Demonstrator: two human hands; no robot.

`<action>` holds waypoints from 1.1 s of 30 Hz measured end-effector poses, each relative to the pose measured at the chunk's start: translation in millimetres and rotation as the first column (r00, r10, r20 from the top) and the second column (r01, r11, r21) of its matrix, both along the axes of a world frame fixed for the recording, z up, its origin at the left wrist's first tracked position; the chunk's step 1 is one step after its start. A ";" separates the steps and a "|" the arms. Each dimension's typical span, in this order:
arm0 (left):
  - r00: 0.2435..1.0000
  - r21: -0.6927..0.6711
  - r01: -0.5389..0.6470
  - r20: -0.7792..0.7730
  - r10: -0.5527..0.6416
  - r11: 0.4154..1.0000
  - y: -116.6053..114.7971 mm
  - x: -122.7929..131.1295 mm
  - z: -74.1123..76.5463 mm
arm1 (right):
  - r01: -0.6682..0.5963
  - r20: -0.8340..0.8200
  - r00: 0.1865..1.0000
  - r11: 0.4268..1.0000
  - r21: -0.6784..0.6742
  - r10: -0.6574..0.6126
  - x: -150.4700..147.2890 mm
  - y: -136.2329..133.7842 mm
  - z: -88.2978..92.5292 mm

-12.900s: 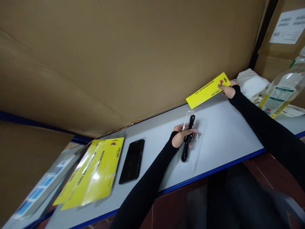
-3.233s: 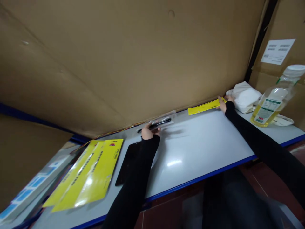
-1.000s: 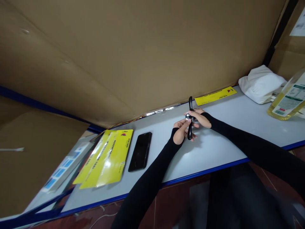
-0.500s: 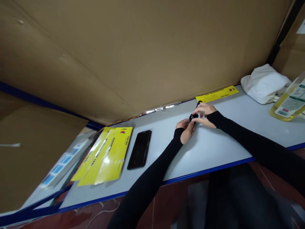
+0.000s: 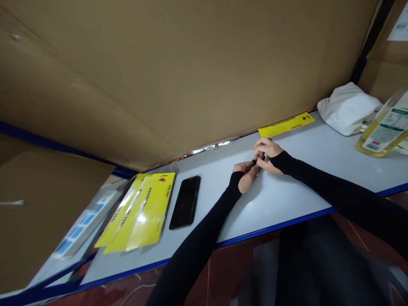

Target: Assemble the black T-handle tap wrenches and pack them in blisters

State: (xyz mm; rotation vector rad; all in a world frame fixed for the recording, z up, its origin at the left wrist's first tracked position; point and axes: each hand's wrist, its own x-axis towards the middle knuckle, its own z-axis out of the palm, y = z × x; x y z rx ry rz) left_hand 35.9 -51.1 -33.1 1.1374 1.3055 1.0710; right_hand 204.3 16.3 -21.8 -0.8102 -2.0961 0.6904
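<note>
Above the grey tabletop (image 5: 287, 187), both my hands are closed around a small black tool (image 5: 254, 162). My left hand (image 5: 246, 177) grips it from the left, thumb on top. From the right, my right hand (image 5: 268, 154) has curled fingers and a thumb pressed against the same piece. Fingers hide most of the tool, so its exact kind cannot be made out. Just behind the right hand lies a yellow printed card (image 5: 287, 125), by the back wall. To the left of my hands, a black smartphone (image 5: 185, 202) rests on the table.
Several overlapping yellow cards in shiny plastic (image 5: 143, 212) lie left of the phone. A white and blue box (image 5: 84, 225) is further left. On the right stand a white cloth bundle (image 5: 347, 108) and a bottle of yellow liquid (image 5: 382, 127). A cardboard wall (image 5: 191, 76) rises behind.
My right fingers have curled in closer over the black tool, which shows less than before. Both hands still hold it together. The whole view has shifted slightly.
</note>
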 end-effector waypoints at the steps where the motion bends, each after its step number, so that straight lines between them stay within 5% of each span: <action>1: 1.000 -0.004 -0.009 0.009 0.009 1.000 0.0 0.3 -0.5 | 0.037 -0.004 0.999 0.999 0.002 -0.037 0.3 0.0 -0.2; 18: 0.997 -0.076 -0.027 0.065 0.032 0.997 -3.2 6.2 10.1 | -0.080 0.020 0.997 0.994 0.075 0.079 5.7 6.2 -2.4; 21: 0.994 -0.124 -0.049 0.094 0.060 0.991 -1.4 5.5 13.9 | -0.020 -0.003 1.000 0.997 0.070 0.020 3.4 4.7 -3.1; 27: 0.989 -0.090 -0.108 0.091 0.116 0.990 -0.9 5.2 11.0 | 0.271 0.120 0.959 0.955 -0.120 -0.257 -5.9 0.4 2.1; 30: 0.992 -0.026 -0.096 0.076 0.098 0.995 -4.1 7.6 9.3 | 0.273 0.153 0.960 0.913 -0.303 -0.236 -10.4 -2.4 2.2; 33: 0.992 -0.022 -0.103 0.070 0.104 0.994 -5.3 9.1 9.7 | 0.211 0.053 0.977 0.920 -0.330 -0.206 -10.5 -2.7 -0.5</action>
